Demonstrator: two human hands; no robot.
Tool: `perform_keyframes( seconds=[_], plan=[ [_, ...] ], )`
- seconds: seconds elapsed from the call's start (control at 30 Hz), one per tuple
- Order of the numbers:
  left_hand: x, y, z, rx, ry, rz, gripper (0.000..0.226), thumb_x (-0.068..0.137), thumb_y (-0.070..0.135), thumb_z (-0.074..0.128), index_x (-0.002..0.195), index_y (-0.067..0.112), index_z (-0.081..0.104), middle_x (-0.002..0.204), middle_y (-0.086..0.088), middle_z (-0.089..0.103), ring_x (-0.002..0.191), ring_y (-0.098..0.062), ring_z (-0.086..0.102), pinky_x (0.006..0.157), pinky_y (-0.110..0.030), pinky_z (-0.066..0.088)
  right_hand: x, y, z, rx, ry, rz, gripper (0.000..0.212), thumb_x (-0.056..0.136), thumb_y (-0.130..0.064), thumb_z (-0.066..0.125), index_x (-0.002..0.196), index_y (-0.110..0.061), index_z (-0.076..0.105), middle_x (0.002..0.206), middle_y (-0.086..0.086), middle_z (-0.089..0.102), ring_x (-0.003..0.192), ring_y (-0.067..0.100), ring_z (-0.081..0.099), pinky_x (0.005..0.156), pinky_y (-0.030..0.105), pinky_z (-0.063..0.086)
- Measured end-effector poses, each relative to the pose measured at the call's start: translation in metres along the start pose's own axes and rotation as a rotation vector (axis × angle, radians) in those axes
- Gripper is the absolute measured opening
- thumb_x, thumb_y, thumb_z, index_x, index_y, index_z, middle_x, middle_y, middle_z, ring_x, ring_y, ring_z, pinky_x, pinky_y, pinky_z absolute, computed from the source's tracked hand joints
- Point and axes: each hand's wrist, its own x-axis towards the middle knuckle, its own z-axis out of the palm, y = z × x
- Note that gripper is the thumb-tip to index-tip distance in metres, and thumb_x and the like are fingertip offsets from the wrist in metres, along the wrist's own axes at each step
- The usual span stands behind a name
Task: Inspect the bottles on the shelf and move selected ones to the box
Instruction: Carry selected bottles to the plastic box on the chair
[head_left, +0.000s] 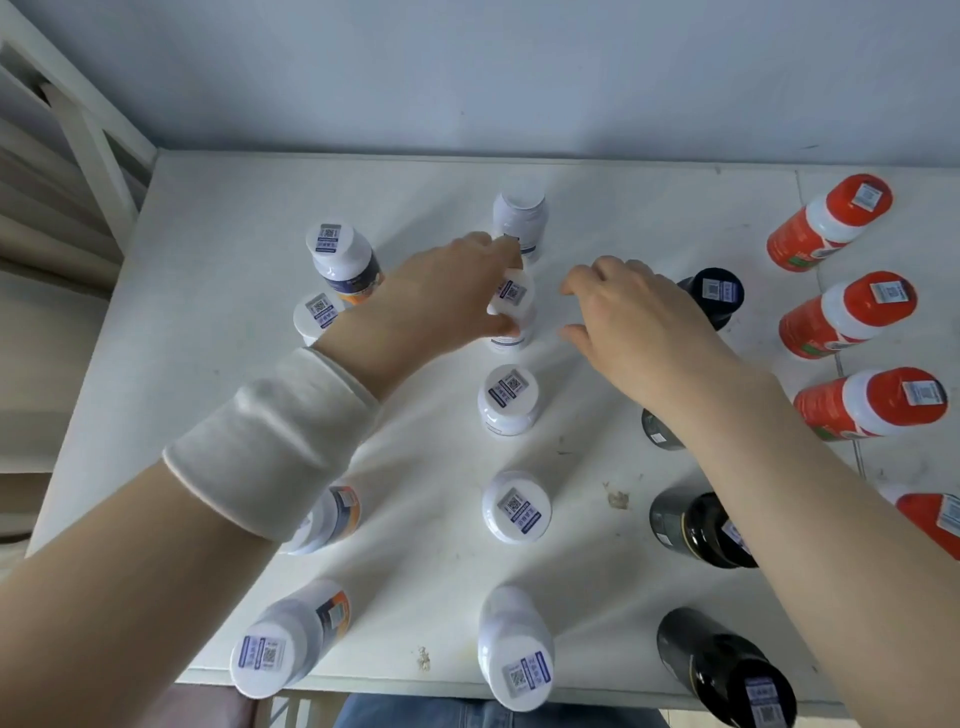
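1. While the left hand (447, 296) reaches across the white shelf (218, 332), its fingers and thumb are wrapped around the cap end of a white bottle (511, 312) in the middle column, second from the back.
2. That gripped white bottle stands on the shelf, just in front of the rear white bottle (521, 218), which the left fingertips also seem to brush; whether they truly touch it cannot be told.
3. The right hand (639, 322) hovers just beside it with fingers curled and apart, holding nothing.
4. A pale wrist sleeve (275, 441) covers part of the left forearm.
5. Three more white bottles continue the middle column toward the near edge: one (509, 397) directly in front of the gripped one, another (517, 506) farther forward, and the last (514, 649) at the front edge.
6. White bottles with orange-and-blue labels form the left column, one at the back (340, 260) and one at the front (288, 644); others between are partly hidden by the left arm.
7. Dark bottles stand to the right, one (714, 299) just behind the right hand and one (727, 670) at the near edge.
8. Orange bottles (847, 317) line the far right side.
9. A grey wall (467, 73) rises behind the shelf.
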Motion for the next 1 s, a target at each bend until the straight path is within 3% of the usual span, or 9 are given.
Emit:
perform_keyframes(
  seconds=[0.1,0.2,0.37,0.53,0.63,0.73,0.8,0.9,1.0],
  plan=[
    [-0.009,-0.008,-0.008,-0.329,0.083,-0.053,0.043,0.076,0.026,0.074,0.113,0.018,0.054,0.102,0.004,0.057,0.095,-0.017,0.057,0.078,-0.026,0.044,-0.002,0.003,0.003,0.233,0.081,0.036,0.039,0.097,-0.029,0.040,0.130,-0.009,0.041,0.123,0.014,0.049,0.111,0.033,0.050,0.085,0.038,0.039],
    [-0.027,-0.015,-0.022,-0.762,0.099,-0.070,0.039,0.074,0.019,0.076,0.108,0.018,0.057,0.101,0.004,0.062,0.090,-0.008,0.061,0.081,-0.018,0.049,-0.005,0.004,0.003,0.826,0.100,0.173,0.044,0.095,-0.036,0.041,0.136,-0.020,0.038,0.127,0.006,0.052,0.104,0.023,0.059,0.090,0.034,0.045],
    [-0.053,-0.007,-0.024,-1.311,0.073,-0.037,0.035,0.078,0.024,0.065,0.111,0.021,0.054,0.107,-0.003,0.063,0.090,-0.008,0.066,0.070,-0.014,0.052,-0.020,0.001,-0.003,1.685,-0.071,0.212,0.041,0.079,-0.035,0.057,0.113,-0.015,0.047,0.095,0.010,0.061,0.061,0.018,0.065,0.053,0.024,0.050],
    [-0.063,0.004,-0.014,-1.342,0.185,-0.085,0.022,0.083,0.030,0.066,0.102,0.023,0.059,0.098,-0.001,0.064,0.089,-0.008,0.065,0.074,-0.021,0.054,-0.034,-0.004,0.004,1.641,0.104,0.083,0.043,0.072,-0.010,0.074,0.100,-0.029,0.047,0.105,-0.003,0.056,0.082,0.005,0.066,0.082,0.026,0.053],
    [-0.068,0.006,-0.015,-1.378,0.283,-0.068,0.019,0.078,0.026,0.065,0.095,0.020,0.059,0.093,0.004,0.066,0.083,-0.004,0.065,0.069,-0.017,0.053,-0.040,-0.008,0.005,1.731,0.144,0.023,0.051,0.066,-0.036,0.077,0.108,-0.030,0.048,0.111,-0.003,0.059,0.094,0.007,0.065,0.080,0.025,0.053],
    [-0.076,0.004,-0.016,-1.363,0.280,0.088,0.025,0.080,0.012,0.069,0.101,0.018,0.058,0.105,0.009,0.069,0.100,-0.008,0.063,0.081,-0.022,0.052,-0.045,-0.009,0.001,1.891,0.003,0.102,0.061,0.067,-0.053,0.069,0.113,-0.020,0.047,0.089,-0.002,0.070,0.076,0.018,0.067,0.062,0.022,0.053],
    [-0.082,0.002,-0.013,-1.353,0.249,0.146,0.034,0.079,0.014,0.070,0.109,0.016,0.055,0.115,0.007,0.065,0.111,-0.011,0.059,0.088,-0.024,0.049,-0.052,-0.010,-0.001,1.885,-0.058,0.071,0.040,0.082,-0.040,0.065,0.108,-0.013,0.050,0.082,0.002,0.067,0.066,0.018,0.065,0.056,0.023,0.051],
    [-0.089,0.004,-0.011,-1.417,0.181,0.117,0.050,0.077,0.037,0.071,0.118,0.019,0.049,0.114,0.002,0.062,0.109,-0.014,0.060,0.085,-0.027,0.052,-0.060,-0.010,0.006,1.778,0.033,0.002,0.039,0.076,-0.027,0.073,0.109,-0.021,0.053,0.105,0.003,0.062,0.086,0.018,0.065,0.077,0.029,0.055],
    [-0.090,0.008,-0.012,-1.416,0.193,-0.002,0.031,0.082,0.024,0.061,0.111,0.020,0.052,0.099,0.004,0.064,0.091,-0.008,0.065,0.075,-0.022,0.053,-0.067,-0.013,0.007,1.730,0.081,-0.042,0.042,0.075,-0.010,0.067,0.109,-0.027,0.051,0.113,-0.007,0.058,0.097,0.005,0.062,0.083,0.023,0.051]
  ],
)
